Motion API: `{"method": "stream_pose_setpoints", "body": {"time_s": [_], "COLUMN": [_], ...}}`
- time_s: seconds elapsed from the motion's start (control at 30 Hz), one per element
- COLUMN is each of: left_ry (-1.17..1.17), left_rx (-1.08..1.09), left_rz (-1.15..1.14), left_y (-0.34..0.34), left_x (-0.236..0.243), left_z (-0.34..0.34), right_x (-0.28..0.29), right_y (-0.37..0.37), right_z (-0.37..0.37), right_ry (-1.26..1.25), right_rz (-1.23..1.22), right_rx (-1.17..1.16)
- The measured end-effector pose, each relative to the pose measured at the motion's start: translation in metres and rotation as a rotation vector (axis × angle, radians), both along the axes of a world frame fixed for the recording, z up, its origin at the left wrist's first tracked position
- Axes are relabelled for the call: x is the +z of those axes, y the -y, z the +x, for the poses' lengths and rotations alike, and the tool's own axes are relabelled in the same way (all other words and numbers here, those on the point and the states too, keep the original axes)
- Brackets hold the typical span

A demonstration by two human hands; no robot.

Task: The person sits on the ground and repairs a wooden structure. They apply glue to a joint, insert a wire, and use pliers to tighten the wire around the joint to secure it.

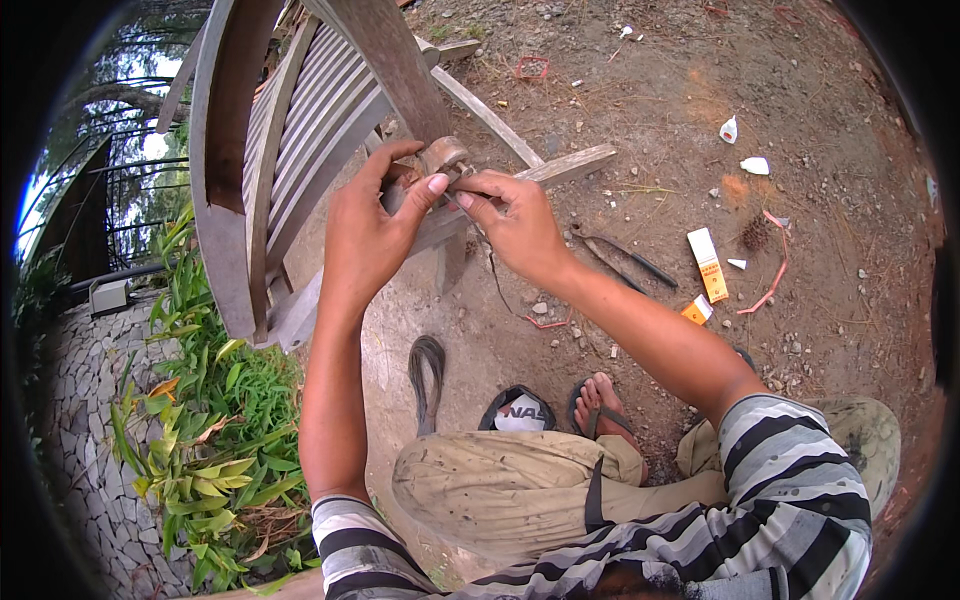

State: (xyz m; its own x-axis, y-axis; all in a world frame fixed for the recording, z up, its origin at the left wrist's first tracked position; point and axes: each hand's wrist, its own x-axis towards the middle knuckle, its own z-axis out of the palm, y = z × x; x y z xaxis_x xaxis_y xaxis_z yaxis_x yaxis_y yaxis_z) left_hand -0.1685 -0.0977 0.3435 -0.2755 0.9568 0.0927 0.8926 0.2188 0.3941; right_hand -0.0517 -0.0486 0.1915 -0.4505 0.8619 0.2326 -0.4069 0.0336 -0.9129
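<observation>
A weathered wooden slatted chair (320, 130) lies tipped at the upper left, its legs and rails reaching toward me. Both hands meet at one of its joints. My left hand (370, 215) curls its fingers and thumb around a short, rounded brown piece (443, 153); whether that piece belongs to the chair I cannot tell. Just right of it, my right hand (510, 215) pinches thumb and forefinger together against the same spot. Whatever sits between those fingertips is too small and covered to name. A wooden rail (570, 166) passes behind the right hand.
Dark-handled pliers (640, 268) lie on the dirt beyond my right forearm, near a white-and-orange carton (706, 262), a red strip (770, 285) and a pine cone (757, 235). White plastic pieces (755, 165) lie farther off. Leafy plants (220, 430) border stone paving (85, 430) on the left.
</observation>
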Motion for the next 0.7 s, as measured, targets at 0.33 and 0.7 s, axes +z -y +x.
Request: {"method": "stream_pose_setpoints", "body": {"time_s": [0.33,0.7], "left_ry": [-0.112,-0.267], "left_rx": [0.022,-0.041], "left_rz": [-0.047,-0.042], "left_y": [0.001,0.000], "left_x": [-0.001,-0.013], "left_z": [0.000,0.000], "right_x": [-0.008,-0.012], "right_y": [-0.007,-0.024], "right_z": [-0.002,0.026], "right_ry": [0.036,0.374], "right_rz": [-0.038,0.662], "right_rx": [0.022,-0.181]}}
